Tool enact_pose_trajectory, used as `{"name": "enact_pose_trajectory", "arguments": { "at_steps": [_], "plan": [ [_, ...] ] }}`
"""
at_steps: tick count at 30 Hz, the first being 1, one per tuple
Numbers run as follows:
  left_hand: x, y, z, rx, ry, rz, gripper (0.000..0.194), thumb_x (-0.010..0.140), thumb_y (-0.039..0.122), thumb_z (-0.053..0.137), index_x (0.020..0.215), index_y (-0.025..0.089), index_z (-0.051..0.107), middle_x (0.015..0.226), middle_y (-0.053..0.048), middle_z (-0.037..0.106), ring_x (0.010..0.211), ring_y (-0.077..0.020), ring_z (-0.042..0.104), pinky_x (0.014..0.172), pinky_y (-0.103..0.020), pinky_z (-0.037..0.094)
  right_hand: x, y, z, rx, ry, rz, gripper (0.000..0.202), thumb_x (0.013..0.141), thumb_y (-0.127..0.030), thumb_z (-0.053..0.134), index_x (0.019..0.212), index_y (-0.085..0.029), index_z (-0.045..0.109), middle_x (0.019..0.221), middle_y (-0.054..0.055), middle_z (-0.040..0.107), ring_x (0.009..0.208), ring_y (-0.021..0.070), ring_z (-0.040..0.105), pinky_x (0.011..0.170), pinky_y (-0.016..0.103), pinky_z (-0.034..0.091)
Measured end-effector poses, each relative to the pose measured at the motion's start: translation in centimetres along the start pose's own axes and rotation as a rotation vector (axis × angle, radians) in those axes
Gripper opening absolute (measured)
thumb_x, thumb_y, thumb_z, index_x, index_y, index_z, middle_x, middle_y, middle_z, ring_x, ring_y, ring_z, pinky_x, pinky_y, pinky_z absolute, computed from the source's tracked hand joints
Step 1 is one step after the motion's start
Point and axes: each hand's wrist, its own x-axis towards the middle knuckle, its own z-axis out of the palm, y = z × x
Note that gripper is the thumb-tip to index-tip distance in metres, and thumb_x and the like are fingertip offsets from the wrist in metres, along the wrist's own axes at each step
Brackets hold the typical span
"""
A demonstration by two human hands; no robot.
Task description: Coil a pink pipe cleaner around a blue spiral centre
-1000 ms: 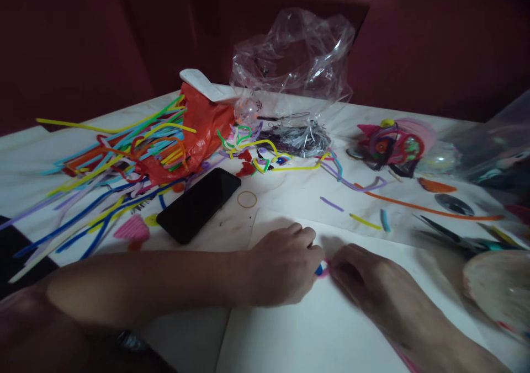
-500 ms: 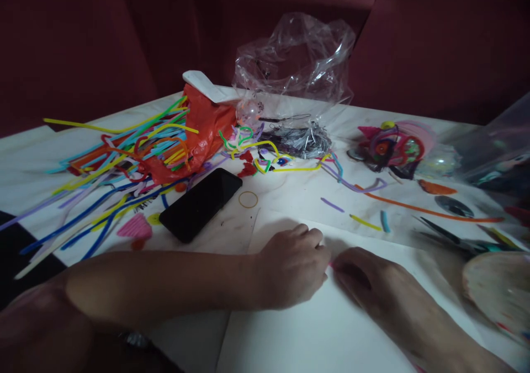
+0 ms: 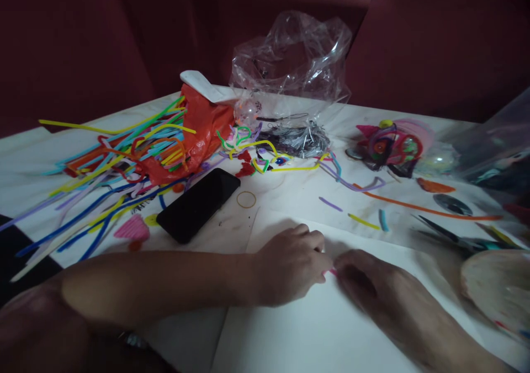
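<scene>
My left hand point(image 3: 290, 265) is closed above a large white sheet of paper point(image 3: 285, 340), its fingers curled and mostly out of sight. Close on its right, my right hand point(image 3: 381, 284) is bent in a pinch. A short bit of pink pipe cleaner point(image 3: 332, 272) shows in the narrow gap between the fingertips of both hands. Most of it is hidden by the hands. Just beyond them lie cut pipe cleaner pieces: a purple one point(image 3: 330, 204), a yellow one point(image 3: 363, 222) and a light blue one point(image 3: 383, 220).
A black phone point(image 3: 199, 204) lies at left, beside many coloured pipe cleaners spilling from a red plastic bag point(image 3: 209, 124). Clear plastic point(image 3: 293, 69) stands at the back. Scissors point(image 3: 451, 235) and a round pale container point(image 3: 492, 284) are on the right. A rubber band point(image 3: 246, 199) lies near the phone.
The hands have moved slightly apart, and more of the pink pipe cleaner shows between them. The view has shifted a little; the table items stay where they were.
</scene>
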Motion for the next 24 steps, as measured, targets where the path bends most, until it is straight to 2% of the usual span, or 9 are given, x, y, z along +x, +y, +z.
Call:
{"name": "enact_pose_trajectory", "arguments": {
  "at_steps": [4,10,15,20,24],
  "plan": [
    [0.1,0.1,-0.1,0.013,0.014,0.011,0.012,0.079,0.022,0.059,0.069,0.016,0.059,0.068,-0.001,0.054,0.076,-0.0162,0.047,0.071,-0.028,0.033,-0.8,-0.1,0.4,-0.015,0.057,-0.167,0.023,0.093,-0.02,0.032,0.105,-0.022,0.051,0.083,0.0,0.054,0.06,0.0115,0.055,0.049,0.023,0.041],
    [0.1,0.1,-0.2,-0.007,-0.016,-0.056,0.012,0.077,0.024,0.062,0.07,0.015,0.058,0.074,-0.002,0.053,0.072,-0.0146,0.046,0.07,-0.026,0.035,-1.6,0.3,0.8,-0.116,0.11,-0.29,0.031,0.094,-0.016,0.03,0.114,-0.019,0.053,0.083,0.004,0.051,0.06,0.0132,0.053,0.049,0.023,0.044],
    [0.1,0.1,-0.3,-0.009,-0.036,-0.048,0.012,0.078,0.024,0.06,0.072,0.014,0.056,0.074,-0.002,0.053,0.073,-0.0144,0.046,0.07,-0.026,0.035,-1.3,-0.2,0.5,-0.221,0.129,-0.323,0.035,0.095,-0.017,0.026,0.107,-0.014,0.059,0.078,0.006,0.051,0.055,0.0148,0.052,0.043,0.025,0.043],
    [0.1,0.2,-0.3,-0.007,-0.015,-0.063,0.013,0.076,0.025,0.063,0.073,0.014,0.057,0.074,-0.002,0.053,0.074,-0.0148,0.047,0.07,-0.025,0.036,-1.0,-0.5,0.3,-0.321,0.098,-0.331,0.038,0.094,-0.017,0.025,0.1,-0.013,0.062,0.076,0.008,0.051,0.058,0.0179,0.053,0.047,0.029,0.048],
    [0.3,0.1,-0.9,-0.027,-0.073,-0.084,0.014,0.076,0.027,0.064,0.075,0.015,0.059,0.076,-0.002,0.055,0.076,-0.0151,0.049,0.073,-0.025,0.036,-1.2,-0.5,0.4,-0.356,0.13,-0.364,0.039,0.093,-0.015,0.025,0.096,-0.011,0.064,0.075,0.009,0.052,0.06,0.0191,0.054,0.047,0.03,0.048]
  ]
}}
